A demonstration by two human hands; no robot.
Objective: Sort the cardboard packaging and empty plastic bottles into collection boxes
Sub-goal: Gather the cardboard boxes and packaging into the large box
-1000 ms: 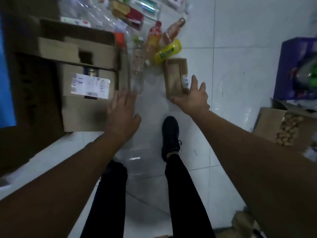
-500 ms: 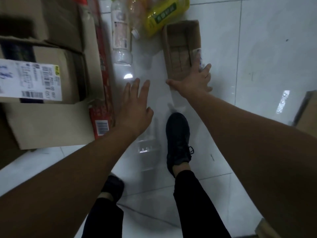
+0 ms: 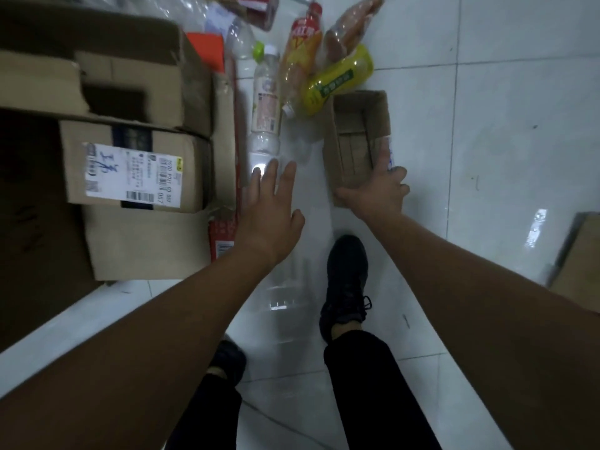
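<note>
On the white tiled floor (image 3: 487,157) in front of my feet, my right hand (image 3: 376,196) grips the near end of a small open cardboard box (image 3: 357,134), thumb on the left wall and fingers (image 3: 386,157) reaching over the right wall by a white label. My left hand (image 3: 271,209) is open, fingers spread and palm down, empty, above the tiles just below the base of a clear plastic bottle with a pale label (image 3: 266,105) that lies on its side. Beside that bottle lie an orange-labelled bottle (image 3: 300,60) and a yellow bottle (image 3: 337,79), the yellow one touching the far end of the small box. To my left sit stacked large cardboard boxes (image 3: 136,177), one bearing a shipping label (image 3: 133,173), with a red carton (image 3: 222,232) wedged along their right side. My black shoe (image 3: 347,284) stands on the floor between my arms. Another cardboard box (image 3: 578,261) shows at the right edge of the floor.
</note>
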